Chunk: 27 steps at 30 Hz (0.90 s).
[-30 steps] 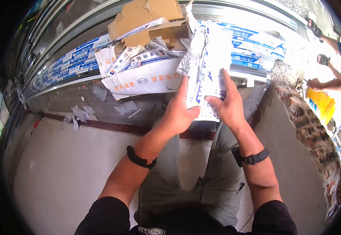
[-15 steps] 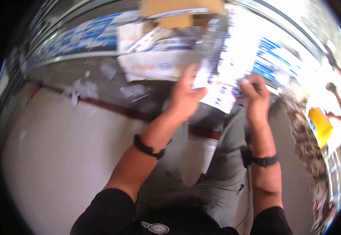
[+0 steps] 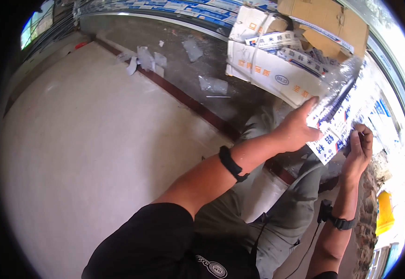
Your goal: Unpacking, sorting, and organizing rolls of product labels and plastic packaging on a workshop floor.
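From where I stand, the bundle (image 3: 338, 129) is up in the hands at the wearer's one o'clock, not yet set down. Printed sheeting covers its near end; clear film (image 3: 343, 76) sits crumpled along its far left side, so I'd judge it only partly tidy. Glare hides the rest. The left hand (image 3: 301, 126) grips its left edge, thumb on top; the right hand (image 3: 360, 148) is curled at the other edge, though I can't tell whether it pinches anything.

At twelve, the carton (image 3: 268, 76) stands open with packets (image 3: 300, 59) inside. It sits on a grubby dark ledge (image 3: 172, 76), plastic scraps (image 3: 146, 59) at eleven. Pale floor (image 3: 91, 139) spreads toward ten; rough brick (image 3: 366, 235) lies near three, a yellow thing (image 3: 385, 214) beyond.
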### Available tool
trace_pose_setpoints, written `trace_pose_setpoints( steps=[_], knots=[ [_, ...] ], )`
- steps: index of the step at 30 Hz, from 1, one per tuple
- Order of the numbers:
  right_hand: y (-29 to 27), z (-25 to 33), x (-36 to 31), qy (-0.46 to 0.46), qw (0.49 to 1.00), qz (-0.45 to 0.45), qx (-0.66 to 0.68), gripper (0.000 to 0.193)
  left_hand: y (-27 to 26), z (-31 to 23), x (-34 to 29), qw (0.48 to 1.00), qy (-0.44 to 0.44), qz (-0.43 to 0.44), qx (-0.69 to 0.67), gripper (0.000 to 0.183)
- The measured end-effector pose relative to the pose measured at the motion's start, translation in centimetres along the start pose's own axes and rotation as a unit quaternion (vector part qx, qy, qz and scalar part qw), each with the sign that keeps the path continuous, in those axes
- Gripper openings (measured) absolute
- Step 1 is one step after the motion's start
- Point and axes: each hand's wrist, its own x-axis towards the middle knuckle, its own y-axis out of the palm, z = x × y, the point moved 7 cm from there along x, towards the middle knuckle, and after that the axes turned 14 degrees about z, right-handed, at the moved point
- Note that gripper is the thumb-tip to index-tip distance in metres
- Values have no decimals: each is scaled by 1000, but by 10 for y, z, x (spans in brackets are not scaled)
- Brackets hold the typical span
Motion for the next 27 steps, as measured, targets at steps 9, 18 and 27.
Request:
trace_pose_setpoints(
  steps=[9,18,27],
  knots=[
    [31,11,23,-5,946,177,270,29,-19,-33,-16,947,-30,74,-312,74],
    [55,40,25,-37,929,93,-357,73,-27,-32,-26,997,-73,17,4,75],
    [9,-6,25,32,993,-97,-52,12,-31,-26,-35,996,-69,5,-62,77]
  ],
)
